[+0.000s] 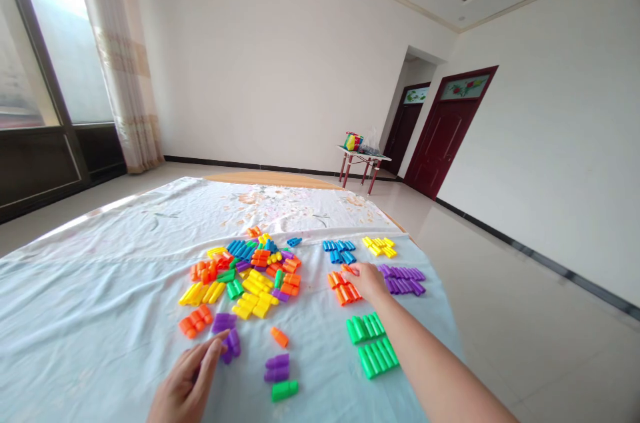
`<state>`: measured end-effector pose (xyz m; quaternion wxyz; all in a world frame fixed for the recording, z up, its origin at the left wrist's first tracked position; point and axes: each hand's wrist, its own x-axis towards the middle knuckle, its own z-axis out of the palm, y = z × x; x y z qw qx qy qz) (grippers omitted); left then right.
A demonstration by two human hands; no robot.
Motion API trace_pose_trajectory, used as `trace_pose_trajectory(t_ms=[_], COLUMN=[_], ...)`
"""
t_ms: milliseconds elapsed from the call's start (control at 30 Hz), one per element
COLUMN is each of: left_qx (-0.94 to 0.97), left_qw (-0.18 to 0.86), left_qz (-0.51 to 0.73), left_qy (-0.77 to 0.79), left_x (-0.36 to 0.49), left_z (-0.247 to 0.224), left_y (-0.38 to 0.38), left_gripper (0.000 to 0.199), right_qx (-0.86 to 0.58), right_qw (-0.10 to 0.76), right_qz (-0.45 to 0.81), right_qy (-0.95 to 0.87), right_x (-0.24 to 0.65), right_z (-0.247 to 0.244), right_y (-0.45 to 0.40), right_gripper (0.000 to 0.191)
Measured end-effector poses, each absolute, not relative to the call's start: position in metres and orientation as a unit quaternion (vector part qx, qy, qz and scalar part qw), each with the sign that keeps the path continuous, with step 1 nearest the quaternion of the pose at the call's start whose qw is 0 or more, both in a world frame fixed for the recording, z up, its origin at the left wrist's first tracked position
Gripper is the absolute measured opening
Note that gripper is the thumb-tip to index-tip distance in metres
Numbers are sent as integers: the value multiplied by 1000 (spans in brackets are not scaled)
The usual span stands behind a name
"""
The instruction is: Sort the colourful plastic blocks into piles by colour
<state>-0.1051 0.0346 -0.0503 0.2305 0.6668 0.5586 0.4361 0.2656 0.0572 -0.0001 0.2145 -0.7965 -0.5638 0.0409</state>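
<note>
Pinches orange piece [349, 269] in right hand [369, 282] at orange rows [345, 293] | points left hand [187, 373] at purples [233, 347] just ahead | can't tell grip

Bright daylight from left window [83, 43] — strong glare up top; edges stretched; far doorway [406, 124] dimmer, perhaps slightly soft.

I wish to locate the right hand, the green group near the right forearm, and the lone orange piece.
Right hand [370, 282]: head view, back of the hand.
Green group [377, 355]: head view, middle of its lower row.
Lone orange piece [279, 337]: head view, middle of its body.
</note>
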Motion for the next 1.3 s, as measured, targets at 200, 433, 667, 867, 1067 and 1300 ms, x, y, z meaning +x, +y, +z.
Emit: trace_pose_trajectory(t_ms=[200, 433, 667, 867, 1067, 1300], left_qx=[670, 677, 673, 669, 674, 674], left_qw=[217, 212, 213, 222, 204, 197], left_qz=[434, 415, 418, 419, 422, 421], left_qy=[562, 570, 572, 572, 571, 575], left_x=[-104, -106, -107, -104, -99, -98], left_z=[-45, -51, -54, -49, -40, -37], left_y=[33, 35, 35, 31, 26, 24], left_gripper=[39, 39, 39, 41, 41, 41], right_qx=[-801, -789, -765, -681, -549, -583], right_qw=[178, 194, 243, 328, 393, 395], right_qz=[44, 40, 22, 30, 139, 177], right_qy=[-570, -581, -596, -654, -725, -688], right_x=[267, 270, 268, 223, 145, 124], right_z=[-14, -16, -3, 21, -3, -32], right_y=[65, 64, 60, 31, -11, -1], right_gripper=[29, 29, 25, 31, 28, 25])
